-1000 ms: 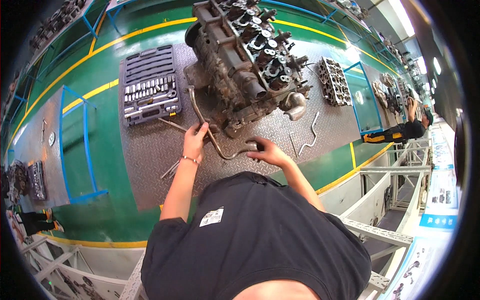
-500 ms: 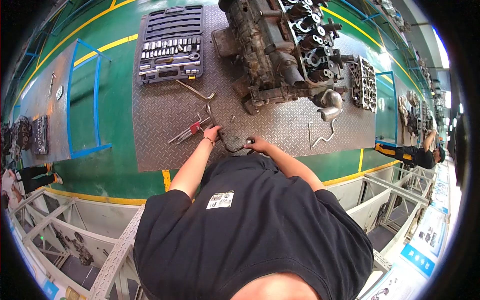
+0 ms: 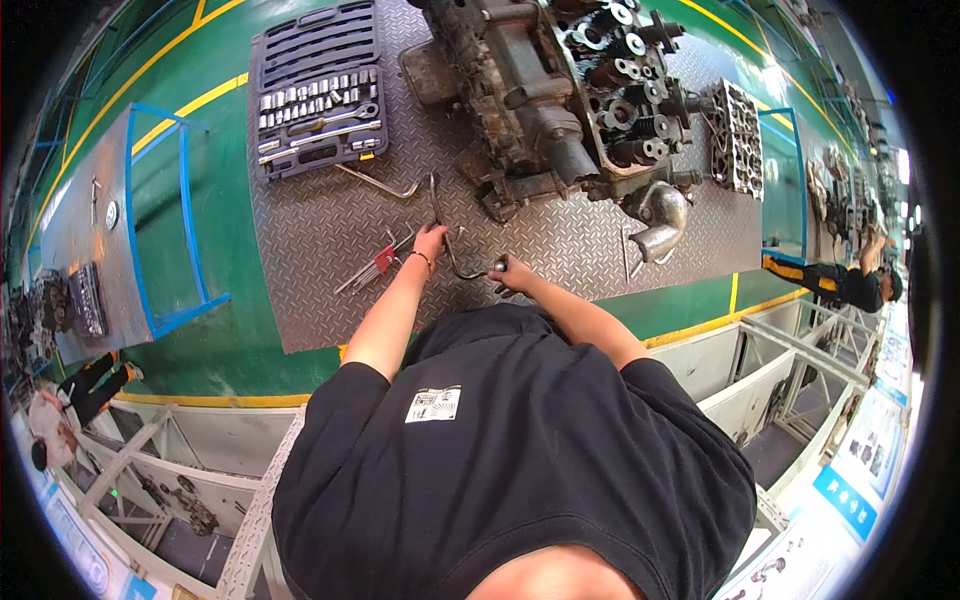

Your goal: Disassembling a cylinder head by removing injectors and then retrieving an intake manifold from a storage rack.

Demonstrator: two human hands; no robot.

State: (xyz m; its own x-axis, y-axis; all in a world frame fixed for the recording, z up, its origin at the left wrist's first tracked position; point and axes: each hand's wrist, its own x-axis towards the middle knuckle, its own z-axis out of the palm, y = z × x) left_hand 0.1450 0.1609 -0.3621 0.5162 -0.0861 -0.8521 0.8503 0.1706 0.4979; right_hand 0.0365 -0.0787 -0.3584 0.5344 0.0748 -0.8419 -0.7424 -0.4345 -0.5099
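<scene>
Floor (image 3: 220, 170) was green with yellow lines (image 3: 215, 93). Tread-plate bench (image 3: 310, 240) stood centre, blue-framed bench (image 3: 95, 245) off left. White metal framing (image 3: 262, 495) ran along near side, printed panels (image 3: 848, 500) lower right.

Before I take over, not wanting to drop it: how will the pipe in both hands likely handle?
The pipe looks metal, so probably stiff. Its bends likely keep it from rolling far, but could make it twist in just the left hand or right hand.

The bare left hand (image 3: 430, 241), curled in a grip, was extended forward on a bare, slanting left forearm (image 3: 393, 310); the bare right hand (image 3: 513, 274), likewise curled, angled inward from the bare right forearm (image 3: 580, 319).
</scene>
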